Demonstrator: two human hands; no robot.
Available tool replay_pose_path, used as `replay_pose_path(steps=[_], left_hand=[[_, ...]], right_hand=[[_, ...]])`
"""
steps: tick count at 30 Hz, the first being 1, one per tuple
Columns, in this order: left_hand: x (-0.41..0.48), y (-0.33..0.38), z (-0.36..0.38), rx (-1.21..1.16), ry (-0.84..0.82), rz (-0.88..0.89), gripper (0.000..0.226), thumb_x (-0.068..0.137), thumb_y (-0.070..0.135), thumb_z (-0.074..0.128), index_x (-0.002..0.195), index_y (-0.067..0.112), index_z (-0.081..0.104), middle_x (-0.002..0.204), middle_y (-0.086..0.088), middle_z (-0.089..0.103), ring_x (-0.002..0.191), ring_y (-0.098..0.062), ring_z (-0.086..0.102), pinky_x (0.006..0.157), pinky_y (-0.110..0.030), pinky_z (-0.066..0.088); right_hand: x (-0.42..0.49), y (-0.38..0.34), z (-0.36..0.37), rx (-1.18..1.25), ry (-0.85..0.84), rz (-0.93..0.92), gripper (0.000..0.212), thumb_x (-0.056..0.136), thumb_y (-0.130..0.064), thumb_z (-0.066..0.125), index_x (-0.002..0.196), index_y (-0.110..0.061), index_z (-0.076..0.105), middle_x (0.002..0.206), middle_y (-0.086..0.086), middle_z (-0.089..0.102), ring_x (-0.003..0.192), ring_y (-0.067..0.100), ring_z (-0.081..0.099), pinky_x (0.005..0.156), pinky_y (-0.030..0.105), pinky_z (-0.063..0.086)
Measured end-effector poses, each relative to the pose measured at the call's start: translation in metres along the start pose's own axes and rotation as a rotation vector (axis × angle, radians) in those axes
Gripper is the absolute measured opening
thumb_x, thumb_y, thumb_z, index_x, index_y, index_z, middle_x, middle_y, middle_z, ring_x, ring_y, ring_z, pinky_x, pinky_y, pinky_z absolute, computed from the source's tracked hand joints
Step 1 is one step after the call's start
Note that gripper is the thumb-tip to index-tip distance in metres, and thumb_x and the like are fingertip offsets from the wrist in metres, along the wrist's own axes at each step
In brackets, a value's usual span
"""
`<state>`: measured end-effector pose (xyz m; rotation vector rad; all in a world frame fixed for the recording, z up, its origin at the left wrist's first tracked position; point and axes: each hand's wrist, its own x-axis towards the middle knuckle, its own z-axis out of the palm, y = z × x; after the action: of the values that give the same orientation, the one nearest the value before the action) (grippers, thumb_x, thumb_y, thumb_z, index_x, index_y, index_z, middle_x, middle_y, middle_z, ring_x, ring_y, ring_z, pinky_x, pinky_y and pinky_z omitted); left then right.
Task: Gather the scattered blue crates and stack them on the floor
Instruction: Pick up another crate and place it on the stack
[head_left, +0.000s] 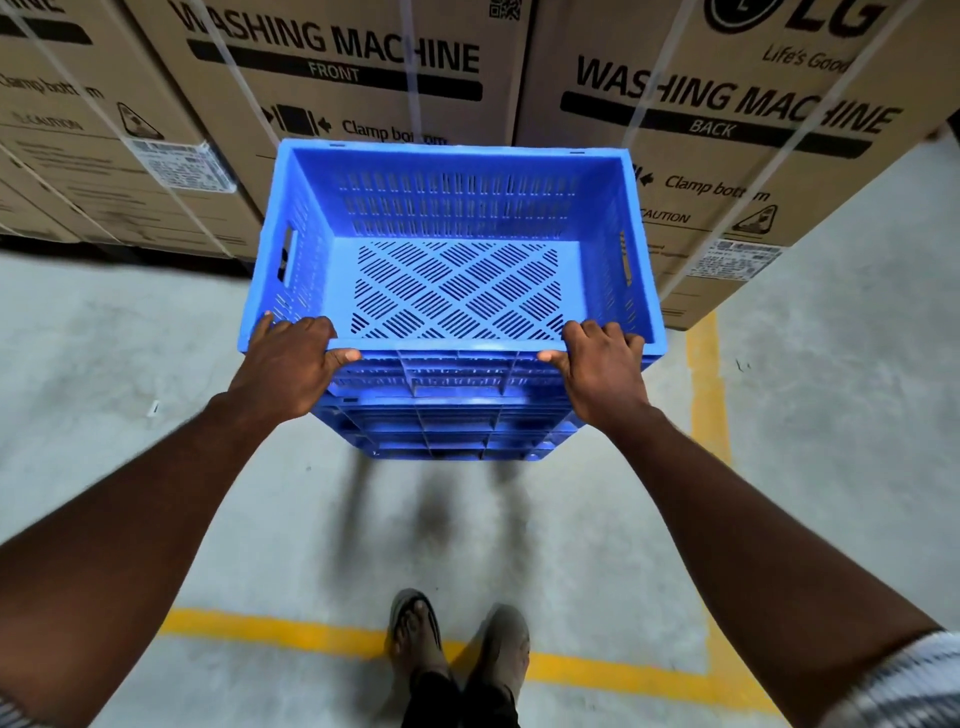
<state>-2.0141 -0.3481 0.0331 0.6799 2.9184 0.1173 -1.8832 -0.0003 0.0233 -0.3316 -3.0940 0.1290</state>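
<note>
- The left hand (291, 358) and the right hand (602, 364) each grasp the near rim of the top blue crate (457, 208), fingers curled over the edge and thumbs against the outer face; holding both near corners likely keeps it level while it is lined up
- That crate is over a lower blue crate (447, 426) on the concrete floor (104, 364), just in front of the washing machine cartons (332, 62); the pile probably sits close to them, beyond the yellow line (311, 634), to leave the walkway free
- Whether the top crate is seated or hovers just above cannot be told; the lower pile is mostly hidden, so its count is unclear; no other crates are in view
</note>
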Motion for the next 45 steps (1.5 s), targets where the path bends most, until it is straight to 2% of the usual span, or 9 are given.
replay_pose_path(steps=[3,7,15,22,25,29,32,37,45], left_hand=[[-0.001,-0.007,0.003,0.002,0.0,0.045,0.048,0.089,0.064,0.034,0.091,0.018,0.048,0.095,-0.011,0.065,0.095,-0.039,0.059,0.098,-0.049,0.034],[-0.007,-0.009,0.009,-0.012,0.023,0.068,0.053,0.085,0.071,0.024,0.086,0.022,0.043,0.086,-0.007,0.062,0.086,-0.038,0.058,0.088,-0.047,0.039],[-0.026,-0.001,0.01,-0.002,0.015,0.021,0.045,0.091,0.056,0.047,0.1,0.012,0.054,0.098,-0.012,0.065,0.094,-0.041,0.057,0.091,-0.047,0.038],[-0.035,0.003,0.01,-0.017,0.025,-0.037,0.05,0.089,0.063,0.039,0.097,0.015,0.055,0.097,-0.01,0.066,0.094,-0.039,0.058,0.097,-0.047,0.034],[-0.035,0.012,0.011,-0.007,0.086,-0.084,0.047,0.092,0.058,0.042,0.106,0.017,0.058,0.108,-0.011,0.064,0.107,-0.041,0.055,0.108,-0.054,0.026],[-0.032,0.036,0.014,-0.078,0.194,-0.095,0.046,0.094,0.051,0.047,0.127,0.019,0.054,0.132,-0.01,0.052,0.129,-0.035,0.041,0.112,-0.063,0.013],[-0.033,0.043,0.023,-0.081,0.19,-0.134,0.049,0.094,0.052,0.046,0.133,0.021,0.048,0.147,-0.011,0.038,0.141,-0.034,0.025,0.113,-0.063,0.002],[-0.024,0.037,0.033,-0.076,0.16,-0.18,0.054,0.09,0.056,0.05,0.129,0.018,0.047,0.149,-0.011,0.031,0.145,-0.037,0.013,0.112,-0.065,0.0],[-0.011,0.02,0.03,-0.019,0.136,-0.166,0.055,0.083,0.058,0.06,0.123,0.021,0.052,0.149,-0.01,0.033,0.143,-0.039,0.017,0.111,-0.066,0.005]], right_hand=[[-0.013,-0.002,0.004,-0.004,0.019,0.001,0.045,0.097,-0.056,0.037,0.1,-0.014,0.053,0.098,0.008,0.061,0.09,0.032,0.052,0.079,0.043,0.033],[-0.015,0.003,0.001,-0.007,-0.002,-0.01,0.045,0.097,-0.057,0.036,0.104,-0.015,0.053,0.105,0.006,0.061,0.095,0.031,0.051,0.082,0.044,0.033],[-0.028,0.003,0.002,-0.008,-0.015,-0.013,0.049,0.096,-0.059,0.032,0.108,-0.016,0.053,0.109,0.005,0.06,0.097,0.03,0.051,0.082,0.044,0.034],[-0.034,0.003,0.002,0.06,0.005,0.0,0.052,0.095,-0.062,0.033,0.102,-0.015,0.053,0.104,0.007,0.059,0.095,0.029,0.05,0.084,0.045,0.034],[-0.032,0.005,0.002,0.093,0.064,-0.005,0.053,0.096,-0.063,0.031,0.095,-0.015,0.052,0.098,0.008,0.056,0.09,0.03,0.049,0.085,0.046,0.034],[-0.024,0.008,0.002,0.015,0.095,-0.043,0.051,0.095,-0.061,0.036,0.109,-0.015,0.052,0.109,0.009,0.053,0.096,0.031,0.049,0.092,0.047,0.035],[-0.025,0.013,0.003,-0.021,0.118,-0.075,0.041,0.098,-0.052,0.039,0.107,-0.014,0.053,0.104,0.009,0.056,0.091,0.031,0.052,0.085,0.045,0.037],[-0.021,0.005,0.001,0.0,0.084,0.034,0.021,0.096,-0.032,0.049,0.098,-0.011,0.053,0.096,0.011,0.058,0.088,0.032,0.05,0.077,0.041,0.032],[-0.026,-0.016,0.008,-0.054,0.095,0.117,0.013,0.09,-0.022,0.055,0.095,-0.011,0.054,0.093,0.012,0.059,0.085,0.034,0.051,0.074,0.041,0.035]])
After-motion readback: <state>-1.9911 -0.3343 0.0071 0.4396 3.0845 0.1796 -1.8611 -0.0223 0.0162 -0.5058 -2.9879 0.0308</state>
